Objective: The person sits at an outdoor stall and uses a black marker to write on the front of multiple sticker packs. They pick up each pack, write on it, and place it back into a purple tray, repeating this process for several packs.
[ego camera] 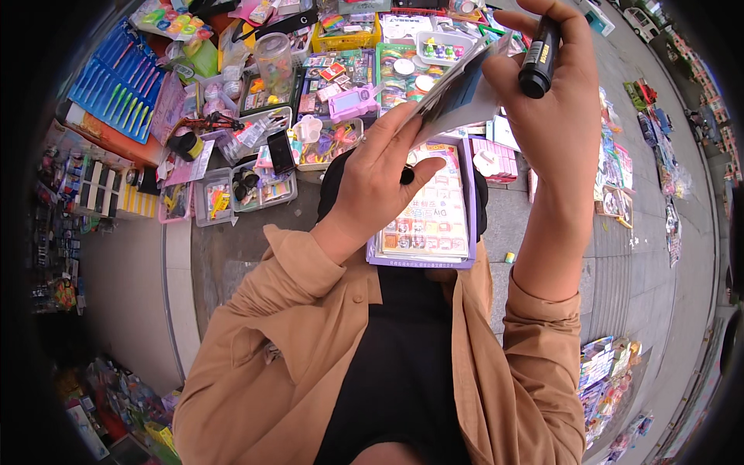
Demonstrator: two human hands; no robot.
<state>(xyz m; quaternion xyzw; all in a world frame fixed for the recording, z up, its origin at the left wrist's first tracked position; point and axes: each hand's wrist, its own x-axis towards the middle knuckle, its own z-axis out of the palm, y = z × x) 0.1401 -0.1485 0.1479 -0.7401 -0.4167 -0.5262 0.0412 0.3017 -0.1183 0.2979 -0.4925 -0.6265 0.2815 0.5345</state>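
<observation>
A flat packet in a clear plastic sleeve is tilted up between both hands. My left hand pinches its near left edge between the fingers. A small black cylindrical piece, perhaps a cap, shows beside the left thumb. In my right hand a thick black marker pen is tucked against the fingers, while thumb and fingers meet the packet's right side. Below the hands, an open purple box rests on my lap, filled with printed activity booklets in clear sleeves.
Crowded goods spread ahead: a plastic jar, a lilac toy case, a black phone and a clear bin. A blue card of pens leans at left. More wares lie along the grey pavement at right.
</observation>
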